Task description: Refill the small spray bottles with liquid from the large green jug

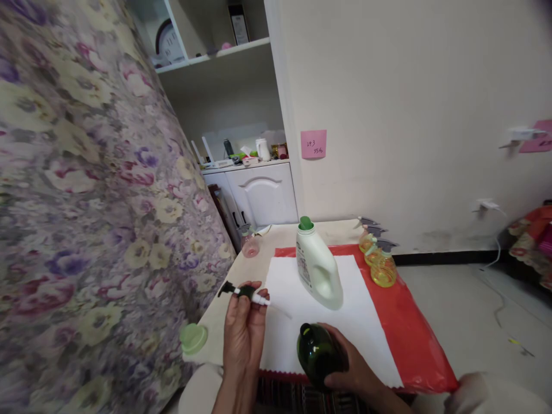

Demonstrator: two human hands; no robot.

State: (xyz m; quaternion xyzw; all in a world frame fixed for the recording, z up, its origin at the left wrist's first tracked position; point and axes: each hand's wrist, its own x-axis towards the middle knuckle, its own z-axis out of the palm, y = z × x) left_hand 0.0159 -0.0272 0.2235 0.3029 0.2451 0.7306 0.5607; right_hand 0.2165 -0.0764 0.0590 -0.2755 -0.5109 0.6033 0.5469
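Note:
My left hand (245,319) is closed around a pump dispenser top (245,294) with a black nozzle, a white neck and a thin clear tube pointing right. In my right hand (356,368) is a dark green bottle (318,353), its open mouth tilted up and to the left, near the table's front edge. Beyond both hands a pale green detergent jug (319,267) with a handle stands uncapped on a white sheet (280,282); its green spout shows at the top. A light green cap (193,338) lies at the table's left edge.
Several spray bottles (383,270) with yellow liquid line the right side of the table, on red plastic (401,322). A pinkish spray bottle (249,244) stands at the back left. A floral curtain (107,230) hangs close on the left; a wall (388,115) rises behind.

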